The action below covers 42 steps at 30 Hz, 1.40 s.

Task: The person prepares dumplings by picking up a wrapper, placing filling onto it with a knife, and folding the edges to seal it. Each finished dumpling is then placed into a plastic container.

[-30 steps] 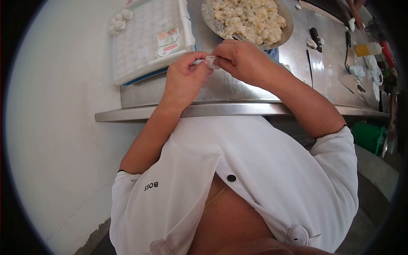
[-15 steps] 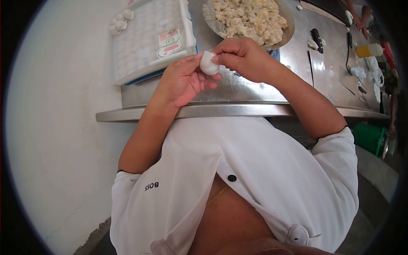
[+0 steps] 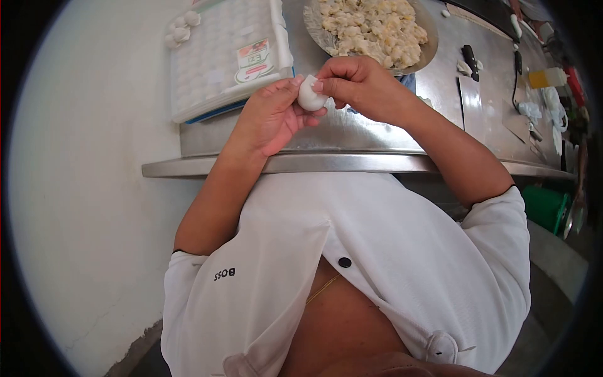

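A smooth white dough piece [image 3: 311, 96], rounded below with a raised edge on top, sits between my two hands above the steel table [image 3: 370, 135]. My left hand [image 3: 280, 113] holds its left side with the thumb and supports it from below with the fingers. The thumb and forefinger of my right hand [image 3: 358, 85] pinch its upper right edge. Just beyond my hands is a round metal bowl [image 3: 429, 49] of chunky, pale yellowish filling [image 3: 374, 31].
At the back left, a white tray [image 3: 281, 38] under clear film holds rows of white balls, with several dough pieces [image 3: 182, 28] on its corner. To the right lie a black-handled knife [image 3: 470, 63], a yellow bottle [image 3: 546, 78] and plastic bags [image 3: 553, 107]. A green bin [image 3: 545, 207] stands below.
The fingers of my left hand have curled in a little under the dough piece. The view has shifted slightly, and the other person's hand at the upper right has mostly left it.
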Tool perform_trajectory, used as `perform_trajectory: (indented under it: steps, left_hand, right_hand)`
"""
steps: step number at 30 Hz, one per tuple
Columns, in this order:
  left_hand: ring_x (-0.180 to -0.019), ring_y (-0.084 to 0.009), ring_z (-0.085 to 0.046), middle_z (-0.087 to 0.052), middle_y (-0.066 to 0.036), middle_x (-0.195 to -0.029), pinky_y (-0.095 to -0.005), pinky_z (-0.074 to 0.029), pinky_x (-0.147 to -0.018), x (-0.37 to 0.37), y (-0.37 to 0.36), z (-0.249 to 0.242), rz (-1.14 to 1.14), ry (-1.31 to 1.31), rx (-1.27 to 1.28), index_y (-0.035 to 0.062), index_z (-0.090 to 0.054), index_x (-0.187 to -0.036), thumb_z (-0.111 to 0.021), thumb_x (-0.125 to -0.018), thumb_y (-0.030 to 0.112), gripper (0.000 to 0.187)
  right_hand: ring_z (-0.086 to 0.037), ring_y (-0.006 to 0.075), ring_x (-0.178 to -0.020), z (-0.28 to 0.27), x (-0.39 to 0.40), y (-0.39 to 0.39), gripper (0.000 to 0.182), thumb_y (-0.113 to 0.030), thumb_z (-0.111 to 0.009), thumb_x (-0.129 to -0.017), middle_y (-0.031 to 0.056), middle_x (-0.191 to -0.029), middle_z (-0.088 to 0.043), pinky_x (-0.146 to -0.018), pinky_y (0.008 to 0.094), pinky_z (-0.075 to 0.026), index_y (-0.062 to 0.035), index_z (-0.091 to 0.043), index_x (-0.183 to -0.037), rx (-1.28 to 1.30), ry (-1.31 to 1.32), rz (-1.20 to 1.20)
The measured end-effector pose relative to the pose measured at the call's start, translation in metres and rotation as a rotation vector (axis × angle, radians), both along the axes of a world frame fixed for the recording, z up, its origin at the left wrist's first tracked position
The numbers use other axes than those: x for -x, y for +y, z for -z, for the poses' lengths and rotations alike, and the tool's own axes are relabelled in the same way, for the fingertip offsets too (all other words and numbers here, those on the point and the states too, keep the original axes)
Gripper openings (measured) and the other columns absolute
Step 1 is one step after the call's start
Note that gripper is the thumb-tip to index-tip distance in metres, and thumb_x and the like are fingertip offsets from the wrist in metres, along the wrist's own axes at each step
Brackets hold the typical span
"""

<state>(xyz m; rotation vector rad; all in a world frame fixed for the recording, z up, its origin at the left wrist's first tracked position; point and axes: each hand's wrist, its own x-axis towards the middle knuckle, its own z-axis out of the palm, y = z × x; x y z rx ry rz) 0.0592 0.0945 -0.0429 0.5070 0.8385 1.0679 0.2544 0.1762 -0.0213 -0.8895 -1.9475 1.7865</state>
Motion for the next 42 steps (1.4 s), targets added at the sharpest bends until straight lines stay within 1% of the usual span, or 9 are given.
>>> perform_trajectory:
  steps: [9,11,13,17,21,23,26,35,42]
  left_hand:
    - [-0.086,-0.0194,-0.066,-0.065,-0.012,-0.104,-0.0312,-0.055,-0.066,-0.006,-0.001,0.002,-0.195,0.158,-0.112,-0.0014,-0.06,-0.113,-0.054,-0.101,0.023,0.028]
    - [-0.087,-0.016,-0.065,-0.065,-0.01,-0.102,-0.0301,-0.055,-0.071,-0.014,-0.003,-0.006,-0.36,0.593,-0.156,-0.0024,-0.061,-0.112,-0.059,-0.098,0.019,0.026]
    - [-0.088,-0.0159,-0.065,-0.065,-0.009,-0.102,-0.0301,-0.055,-0.073,-0.016,-0.008,-0.002,-0.345,0.752,-0.29,-0.0027,-0.06,-0.113,-0.059,-0.098,0.018,0.026]
    - [-0.092,-0.018,-0.065,-0.064,-0.01,-0.103,-0.0306,-0.055,-0.077,-0.019,-0.009,-0.002,-0.376,1.003,-0.664,-0.0036,-0.058,-0.119,-0.055,-0.1,0.017,0.028]
    - [-0.095,-0.0225,-0.066,-0.065,-0.014,-0.105,-0.0316,-0.056,-0.075,-0.013,-0.006,-0.008,-0.434,0.589,-0.372,-0.0048,-0.056,-0.121,-0.049,-0.103,0.019,0.031]
    - [-0.095,-0.0261,-0.067,-0.065,-0.016,-0.107,-0.0328,-0.056,-0.074,-0.001,-0.003,-0.007,-0.205,0.082,-0.08,-0.0061,-0.055,-0.122,-0.045,-0.104,0.023,0.035]
    - [-0.093,-0.0273,-0.068,-0.066,-0.016,-0.108,-0.0333,-0.056,-0.074,-0.003,-0.003,-0.006,-0.025,-0.021,-0.081,-0.0063,-0.055,-0.12,-0.045,-0.104,0.025,0.037]
    - [-0.087,-0.0209,-0.068,-0.067,-0.013,-0.107,-0.0321,-0.055,-0.074,-0.005,0.002,0.004,-0.072,0.047,-0.1,-0.0023,-0.059,-0.116,-0.049,-0.102,0.025,0.032]
    - [-0.088,-0.0203,-0.067,-0.067,-0.014,-0.108,-0.0319,-0.055,-0.075,0.0,0.004,0.002,-0.089,0.055,-0.078,-0.0022,-0.059,-0.115,-0.051,-0.101,0.024,0.031]
  right_hand:
    - [-0.057,0.0082,-0.064,-0.003,0.001,0.005,0.026,-0.027,-0.058,-0.098,0.0008,-0.079,-0.063,-0.06,0.024,-0.049,-0.0031,-0.067,-0.096,0.023,-0.068,0.081]
    - [-0.058,0.0085,-0.063,-0.005,0.001,0.007,0.027,-0.029,-0.058,-0.098,0.0013,-0.078,-0.062,-0.058,0.0239,-0.049,-0.003,-0.067,-0.096,0.035,-0.11,0.118]
    - [-0.058,0.0084,-0.061,-0.008,-0.001,0.008,0.026,-0.029,-0.061,-0.096,0.0014,-0.073,-0.061,-0.056,0.0237,-0.048,-0.0034,-0.066,-0.094,0.303,-0.042,0.066]
    - [-0.057,0.0095,-0.06,0.001,0.001,0.005,0.029,-0.03,-0.065,-0.092,0.0038,-0.071,-0.06,-0.057,0.0248,-0.049,-0.0009,-0.066,-0.087,0.292,0.088,0.039]
    - [-0.056,0.0081,-0.06,-0.005,-0.001,0.006,0.024,-0.026,-0.067,-0.09,0.0011,-0.066,-0.058,-0.056,0.0245,-0.047,-0.0021,-0.067,-0.086,0.191,0.065,0.066]
    - [-0.055,0.0078,-0.059,0.0,-0.002,0.009,0.022,-0.025,-0.067,-0.09,0.0002,-0.066,-0.058,-0.055,0.0247,-0.046,-0.0029,-0.067,-0.087,0.182,0.072,0.057]
    - [-0.055,0.0076,-0.06,0.007,-0.003,0.012,0.019,-0.024,-0.067,-0.089,-0.0002,-0.068,-0.059,-0.054,0.0248,-0.044,-0.005,-0.069,-0.089,0.099,-0.002,-0.019]
    - [-0.057,0.0094,-0.063,0.011,-0.002,0.014,0.022,-0.024,-0.062,-0.092,0.0016,-0.07,-0.06,-0.059,0.0245,-0.046,-0.0028,-0.07,-0.092,-0.08,-0.027,0.002]
    - [-0.058,0.01,-0.06,0.019,0.003,0.015,0.025,-0.025,-0.059,-0.096,0.0023,-0.071,-0.06,-0.06,0.0252,-0.049,-0.0012,-0.067,-0.097,0.32,0.126,0.106]
